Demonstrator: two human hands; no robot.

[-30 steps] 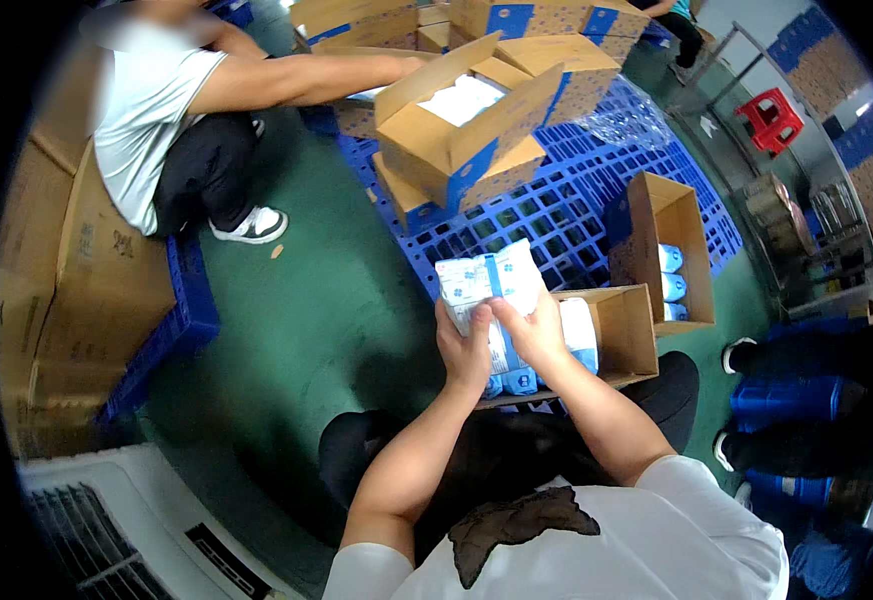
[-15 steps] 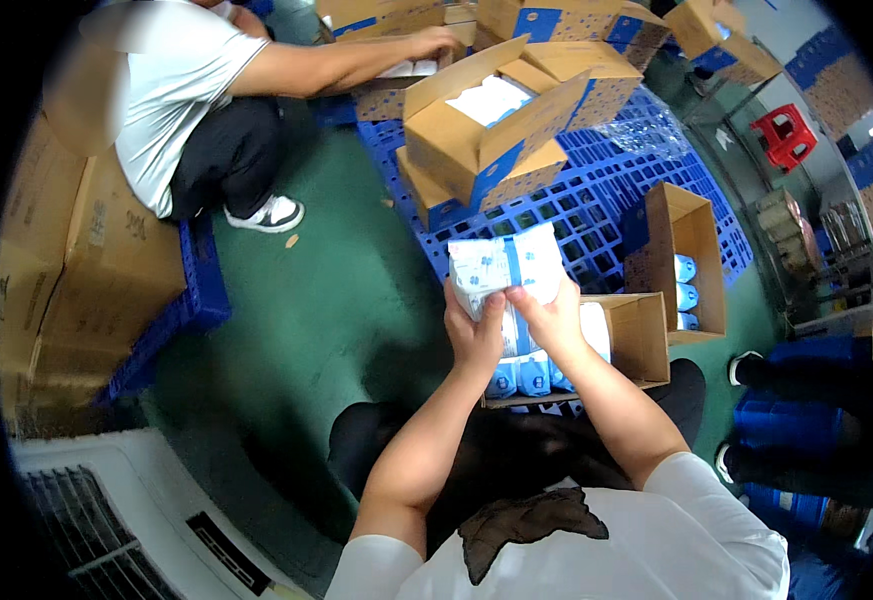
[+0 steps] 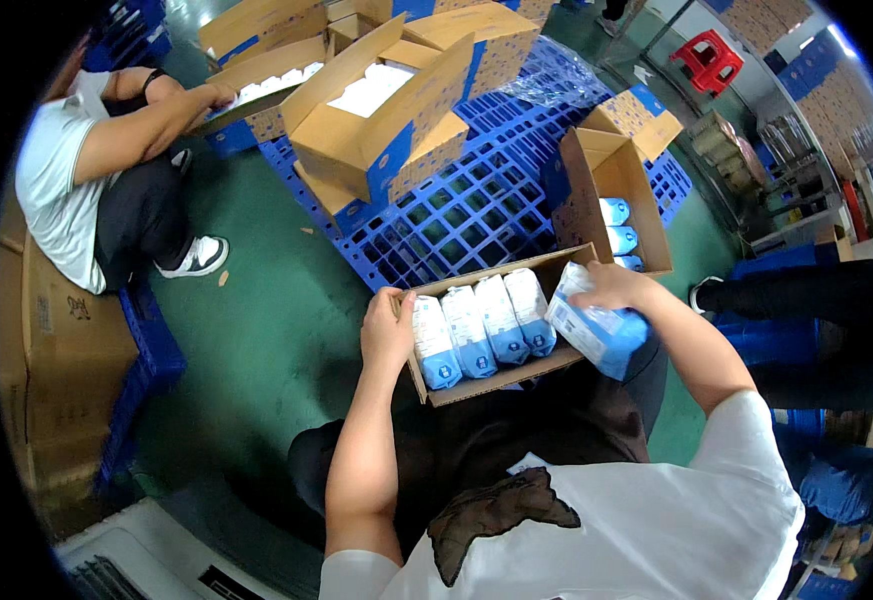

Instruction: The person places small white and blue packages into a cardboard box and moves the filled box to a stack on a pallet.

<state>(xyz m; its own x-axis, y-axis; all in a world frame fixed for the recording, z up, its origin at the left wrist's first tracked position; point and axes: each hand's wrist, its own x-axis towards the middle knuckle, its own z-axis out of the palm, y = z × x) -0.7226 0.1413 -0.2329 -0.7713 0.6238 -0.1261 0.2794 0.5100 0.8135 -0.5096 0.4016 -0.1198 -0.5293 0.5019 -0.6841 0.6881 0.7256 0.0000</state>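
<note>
Green floor spreads under everything, with a blue plastic pallet [image 3: 456,215] laid on it beyond the person's knees. On the lap sits an open cardboard carton [image 3: 491,385], and four white-and-blue packs [image 3: 481,325] lie side by side inside it, filling its left part. The left hand [image 3: 388,330] rests on the carton's left wall, fingers curled over the rim and the thumb on the outside, so it grips the cardboard edge; the nearest pack lies just beside those fingers. The right hand [image 3: 611,290] is closed around another white-and-blue pack [image 3: 596,335], fingers wrapped over its upper end, holding it tilted at the carton's right end, just beside the last pack of the row. Whether it touches the carton floor I cannot tell.

Past the right fingers stands a second open carton [image 3: 606,200] on the pallet with a few similar packs at its bottom. Farther off, beyond the left fingers, a larger open box [image 3: 386,120] holds white contents. Well apart on that side, another person in a pale shirt [image 3: 51,190] sits on the floor, reaching an arm into a box. A red stool [image 3: 711,60] stands far beyond.
</note>
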